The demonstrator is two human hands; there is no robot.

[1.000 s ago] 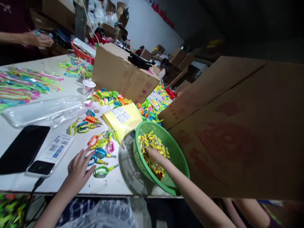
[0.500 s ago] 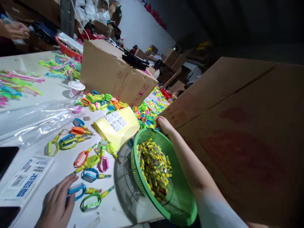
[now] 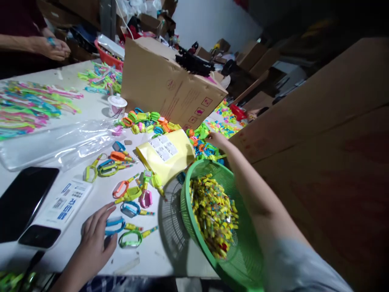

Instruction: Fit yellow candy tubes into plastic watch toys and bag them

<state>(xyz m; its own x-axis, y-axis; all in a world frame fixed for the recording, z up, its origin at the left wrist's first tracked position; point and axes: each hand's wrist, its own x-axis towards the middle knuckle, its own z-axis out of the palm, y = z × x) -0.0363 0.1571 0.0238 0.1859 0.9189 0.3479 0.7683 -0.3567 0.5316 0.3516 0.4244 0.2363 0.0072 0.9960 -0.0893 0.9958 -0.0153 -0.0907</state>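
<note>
My left hand (image 3: pixel 99 233) lies over the table with its fingers stretched out. Its fingertips are beside a blue plastic loop (image 3: pixel 114 226) with a short yellow printed tube. A green loop (image 3: pixel 130 239) lies close by, and several similar loops in orange, pink and yellow are spread further up. My right hand (image 3: pixel 216 139) reaches past the green basket (image 3: pixel 194 227) to a heap of coloured plastic pieces (image 3: pixel 206 150). Its fingers are closed at a green piece; whether they grip it is unclear. Many small yellow wrapped tubes (image 3: pixel 212 215) fill part of the tilted basket.
A yellow packet (image 3: pixel 167 156) with labels lies between the loops and the heap. Behind stands a cardboard box (image 3: pixel 164 85); a larger carton (image 3: pixel 328 162) borders the right side. Phone (image 3: pixel 27 202), clear plastic bag (image 3: pixel 60 146) and lidded cup (image 3: pixel 117 106) are left. Another person's hands (image 3: pixel 54 48) show upper left.
The view has shifted, so the table things appear further right and more of the other person shows. A green piece now shows at my right fingers. My left hand stays beside the blue loop.
</note>
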